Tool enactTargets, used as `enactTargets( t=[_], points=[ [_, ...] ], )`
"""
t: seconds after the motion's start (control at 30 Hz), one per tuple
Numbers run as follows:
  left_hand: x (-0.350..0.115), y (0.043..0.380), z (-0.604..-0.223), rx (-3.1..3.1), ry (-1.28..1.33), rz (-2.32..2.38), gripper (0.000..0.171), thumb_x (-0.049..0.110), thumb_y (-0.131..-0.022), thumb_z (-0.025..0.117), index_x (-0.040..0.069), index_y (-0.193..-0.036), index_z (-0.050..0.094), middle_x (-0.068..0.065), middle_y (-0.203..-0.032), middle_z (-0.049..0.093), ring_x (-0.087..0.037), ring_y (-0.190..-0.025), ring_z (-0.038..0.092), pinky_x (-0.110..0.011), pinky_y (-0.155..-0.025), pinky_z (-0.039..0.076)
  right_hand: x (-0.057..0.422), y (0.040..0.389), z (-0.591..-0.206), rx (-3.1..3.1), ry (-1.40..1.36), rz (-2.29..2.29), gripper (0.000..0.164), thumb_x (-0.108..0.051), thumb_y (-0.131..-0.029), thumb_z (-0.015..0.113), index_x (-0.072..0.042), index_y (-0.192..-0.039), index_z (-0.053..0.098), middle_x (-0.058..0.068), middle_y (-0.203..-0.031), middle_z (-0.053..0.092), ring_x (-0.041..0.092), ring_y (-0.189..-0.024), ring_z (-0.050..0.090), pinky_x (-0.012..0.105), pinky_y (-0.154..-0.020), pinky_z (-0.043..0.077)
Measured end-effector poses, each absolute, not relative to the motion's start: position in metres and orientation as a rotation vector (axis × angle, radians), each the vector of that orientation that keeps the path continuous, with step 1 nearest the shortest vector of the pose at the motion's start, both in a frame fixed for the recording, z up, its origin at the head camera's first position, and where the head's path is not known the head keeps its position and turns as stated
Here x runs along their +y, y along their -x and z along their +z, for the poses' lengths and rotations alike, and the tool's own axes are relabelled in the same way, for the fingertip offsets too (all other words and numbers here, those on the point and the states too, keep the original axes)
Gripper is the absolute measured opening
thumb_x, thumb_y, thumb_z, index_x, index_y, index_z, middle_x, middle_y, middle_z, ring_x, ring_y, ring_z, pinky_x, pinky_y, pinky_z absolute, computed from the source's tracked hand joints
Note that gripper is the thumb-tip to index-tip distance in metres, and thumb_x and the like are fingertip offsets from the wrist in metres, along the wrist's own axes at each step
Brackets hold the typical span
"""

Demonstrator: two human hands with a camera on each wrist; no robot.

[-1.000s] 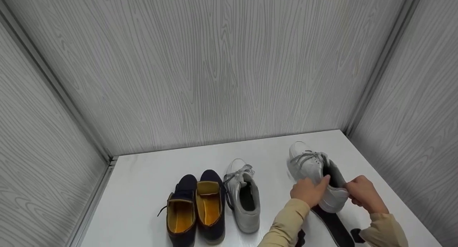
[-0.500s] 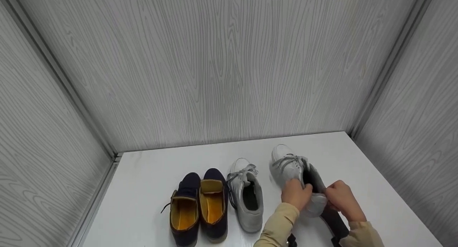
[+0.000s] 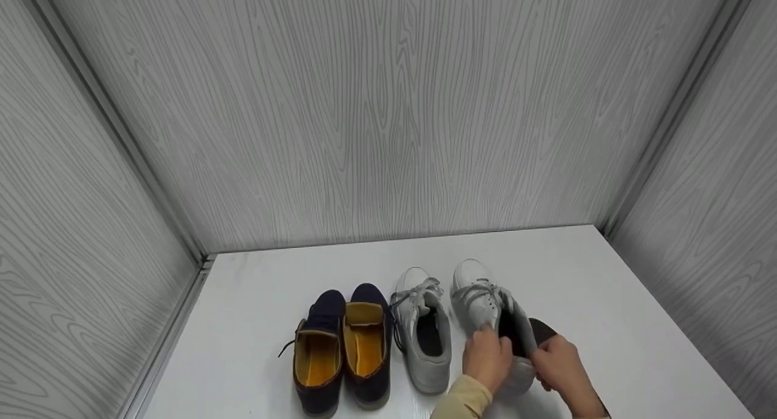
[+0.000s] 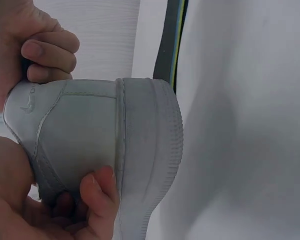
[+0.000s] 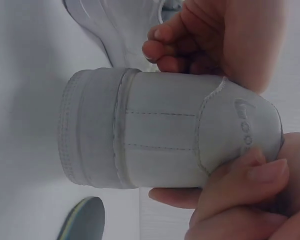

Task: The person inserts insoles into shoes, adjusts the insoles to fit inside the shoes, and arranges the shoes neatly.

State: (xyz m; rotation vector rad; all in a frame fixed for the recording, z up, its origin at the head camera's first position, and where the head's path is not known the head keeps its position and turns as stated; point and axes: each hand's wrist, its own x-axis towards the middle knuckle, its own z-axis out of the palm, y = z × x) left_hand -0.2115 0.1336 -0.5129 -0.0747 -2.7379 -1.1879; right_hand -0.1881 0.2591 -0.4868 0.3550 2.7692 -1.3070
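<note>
Both hands grip the heel end of a white lace-up sneaker [image 3: 482, 306], toe pointing away. My left hand [image 3: 487, 355] holds the left side of its collar, thumb at the opening and fingers curled against the outer wall, as the left wrist view shows [image 4: 97, 200]. On the other side, my right hand [image 3: 561, 367] pinches the collar near the back, its fingers [image 5: 230, 200] over the stitched heel. Just left stands a matching white sneaker [image 3: 430, 373] with grey laces. Behind the right hand lies a dark flat sole [image 3: 540, 331] with a coloured layered edge, partly hidden.
Two dark blue shoes with yellow-orange linings, one on the left [image 3: 318, 401] and one on the right [image 3: 371, 391], stand left of the sneakers. All rest on a white tabletop [image 3: 255, 322], with grey wood-grain panels [image 3: 388, 115] behind and at both sides.
Both hands have carried the white sneaker left and towards me, off the dark sole and beside its match. Its toe now points more straight ahead, and the view has shifted slightly.
</note>
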Motion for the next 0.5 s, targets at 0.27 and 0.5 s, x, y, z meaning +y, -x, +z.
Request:
enactTargets(
  t=[0.27,0.5],
  points=[
    [0.116,0.180,-0.524,-2.759,0.163,-1.143,0.014,0.022,-0.082,0.056,0.007,-0.080,0.057,-0.012,-0.069,0.063,-0.030,-0.062,0.062,-0.038,-0.055,0.047,0.246,0.156,-0.495,2.821,-0.350,-1.212,0.021,0.000,-0.067,0.048,-0.005,-0.046,0.050,0.002,-0.037,0.047,0.011,-0.030,0.044,0.025,-0.036,0.034],
    [0.103,0.158,-0.526,-2.747,0.225,-1.151,0.014,0.021,-0.080,0.056,0.007,-0.077,0.053,-0.014,-0.065,0.061,-0.030,-0.057,0.061,-0.038,-0.051,0.045,0.237,0.133,-0.496,2.939,-0.330,-1.090,0.030,-0.005,-0.062,0.054,-0.015,-0.040,0.037,-0.007,-0.037,0.034,0.008,-0.037,0.029,0.025,-0.040,0.024]
  ],
)
